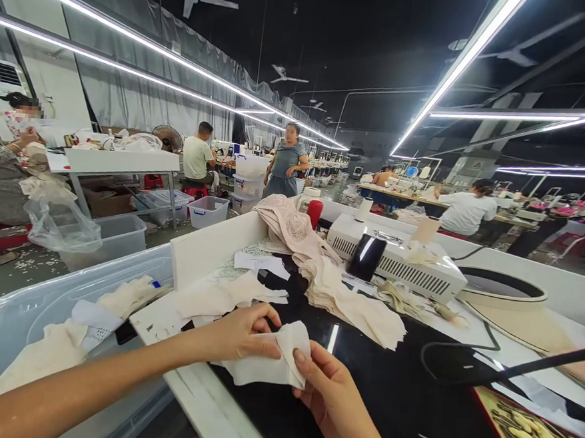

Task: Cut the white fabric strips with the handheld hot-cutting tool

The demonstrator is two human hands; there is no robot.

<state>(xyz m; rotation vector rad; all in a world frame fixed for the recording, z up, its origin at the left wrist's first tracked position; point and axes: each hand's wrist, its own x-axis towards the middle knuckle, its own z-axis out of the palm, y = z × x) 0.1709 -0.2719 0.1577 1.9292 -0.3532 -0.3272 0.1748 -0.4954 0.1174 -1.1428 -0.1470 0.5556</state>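
Observation:
Between my two hands is a cream fabric piece point(256, 370), folded over at its upper right and held just above the glossy black tabletop point(400, 393). My left hand point(244, 336) pinches it from the left, with thumb and curled fingers. At the right edge, my right hand point(321, 381) grips the fold with its thumb on top and fingers beneath. Other cream fabric pieces point(227, 294) lie just beyond my left hand. Farther back rests a long stack of pale pink fabric pieces point(328, 281), with lace-patterned pieces at its far end.
A white slotted machine box point(394, 259) stands at the back, with a dark phone point(366, 257) leaning on it and a red thread spool point(314, 214) nearby. A blue plastic bin point(21, 300) with fabric is at left. A dark rod point(537, 366) crosses the right side. Several people work behind.

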